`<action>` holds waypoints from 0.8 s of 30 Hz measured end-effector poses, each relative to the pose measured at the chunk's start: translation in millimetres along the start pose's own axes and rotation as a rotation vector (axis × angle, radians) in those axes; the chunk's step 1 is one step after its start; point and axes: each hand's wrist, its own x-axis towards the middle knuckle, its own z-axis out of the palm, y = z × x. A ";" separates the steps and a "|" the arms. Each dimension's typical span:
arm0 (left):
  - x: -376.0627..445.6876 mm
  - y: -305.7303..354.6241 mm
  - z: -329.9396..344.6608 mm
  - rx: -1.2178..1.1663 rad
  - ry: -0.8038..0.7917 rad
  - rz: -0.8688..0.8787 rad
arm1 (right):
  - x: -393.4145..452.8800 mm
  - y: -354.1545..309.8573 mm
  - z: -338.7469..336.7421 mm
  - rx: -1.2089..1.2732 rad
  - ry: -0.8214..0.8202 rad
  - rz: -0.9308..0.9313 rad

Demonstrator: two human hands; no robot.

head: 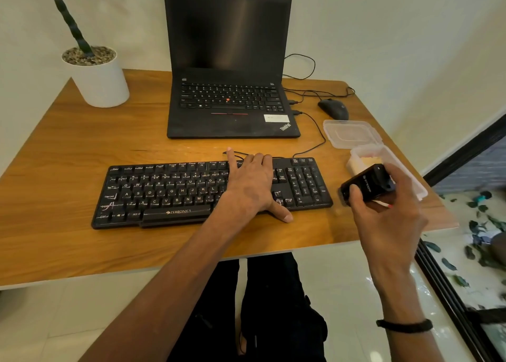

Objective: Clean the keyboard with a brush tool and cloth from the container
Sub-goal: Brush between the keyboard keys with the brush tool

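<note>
A black keyboard point(169, 191) lies across the wooden table point(68, 148) in front of me. My left hand point(252, 186) rests flat on its right half, fingers spread, holding nothing. My right hand point(383, 211) hovers just right of the keyboard, gripping a black brush tool point(367, 183) with a thin white and red piece sticking out below it. Behind that hand stands the clear plastic container point(364, 159) with a pale cloth point(369, 161) partly visible inside. Its lid point(350, 133) lies beside it, farther back.
An open black laptop point(230, 87) sits behind the keyboard, with cables running to its right side. A black mouse point(334, 109) lies at the back right. A white plant pot point(97, 74) stands at the back left. The table's right edge runs close to the container.
</note>
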 end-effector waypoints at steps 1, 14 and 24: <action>-0.6 -0.2 -0.1 -0.002 0.001 -0.001 | 2.8 -2.0 0.5 0.033 0.001 0.011; -23.1 -29.7 0.6 0.061 0.053 -0.059 | 31.2 -49.7 55.6 0.215 -0.219 0.011; -40.7 -52.2 0.5 0.078 0.061 -0.122 | 48.2 -54.1 84.2 0.026 -0.467 -0.198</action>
